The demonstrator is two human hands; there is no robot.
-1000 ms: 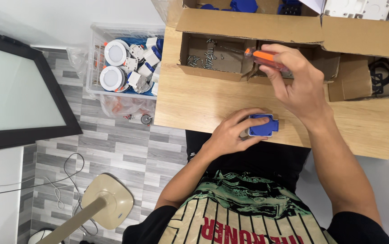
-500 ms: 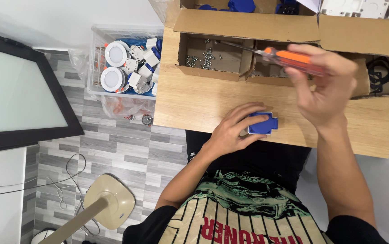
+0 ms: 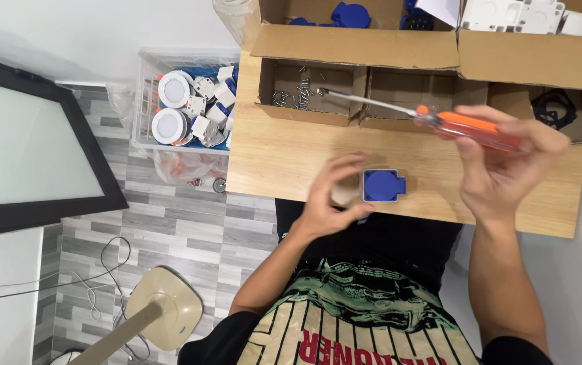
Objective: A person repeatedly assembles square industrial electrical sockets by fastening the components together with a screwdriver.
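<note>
A blue socket part (image 3: 383, 185) lies on the wooden table (image 3: 284, 155) near its front edge. My left hand (image 3: 335, 196) hovers just left of it, blurred, fingers spread and holding nothing that I can see. My right hand (image 3: 504, 169) is raised above the table's right side and grips an orange-handled screwdriver (image 3: 470, 128). The screwdriver's metal shaft points left toward a small cardboard tray of screws (image 3: 297, 91).
Cardboard boxes (image 3: 358, 44) with blue and white parts line the table's far edge. A clear plastic bin (image 3: 186, 101) of white fittings sits left of the table. A dark-framed panel (image 3: 27, 155) and a beige stand base (image 3: 166, 311) are on the grey floor.
My left hand has come off the blue socket part and moved left, leaving it uncovered. My right hand has carried the screwdriver out from the boxes to the right, over the table.
</note>
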